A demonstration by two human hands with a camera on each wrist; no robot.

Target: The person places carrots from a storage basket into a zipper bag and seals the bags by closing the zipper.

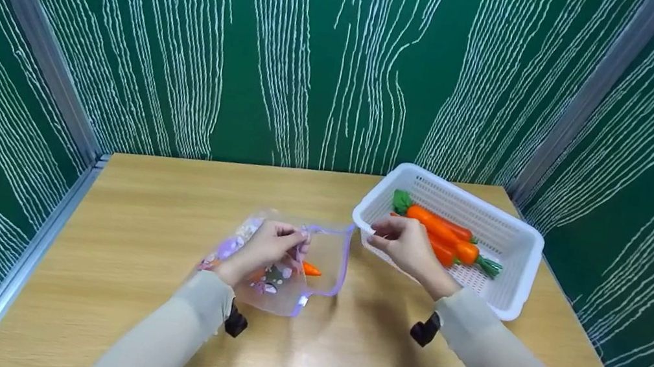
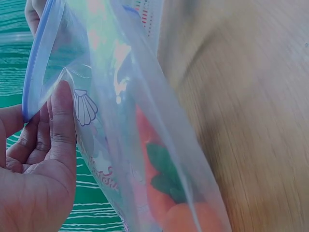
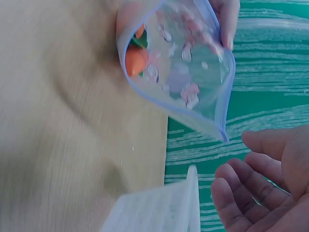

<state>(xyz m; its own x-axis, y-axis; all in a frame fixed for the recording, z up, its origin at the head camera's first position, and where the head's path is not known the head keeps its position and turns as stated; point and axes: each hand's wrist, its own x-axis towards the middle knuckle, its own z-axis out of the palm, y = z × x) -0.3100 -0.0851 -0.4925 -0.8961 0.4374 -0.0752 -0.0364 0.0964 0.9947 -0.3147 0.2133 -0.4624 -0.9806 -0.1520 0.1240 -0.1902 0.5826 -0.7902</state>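
Note:
A clear zip bag (image 1: 283, 291) with a purple edge and printed shells and figures lies tilted on the table, its mouth gaping to the right. My left hand (image 1: 270, 245) pinches the upper rim of this bag between thumb and fingers, as the left wrist view also shows. Inside the bag are orange carrots (image 3: 136, 59) with green leaves, seen partly through the plastic. My right hand (image 1: 407, 249) hovers at the near left rim of a white basket (image 1: 526, 274), fingers loosely bent and holding nothing. In the basket lie several carrots (image 1: 435, 225) with green tops.
The wooden table (image 1: 148, 234) reaches back to a green wall (image 1: 332, 66) with white wavy lines. Green side walls with grey metal posts (image 1: 564, 116) stand at left and right. The basket stands at the table's right side, close to the bag's mouth.

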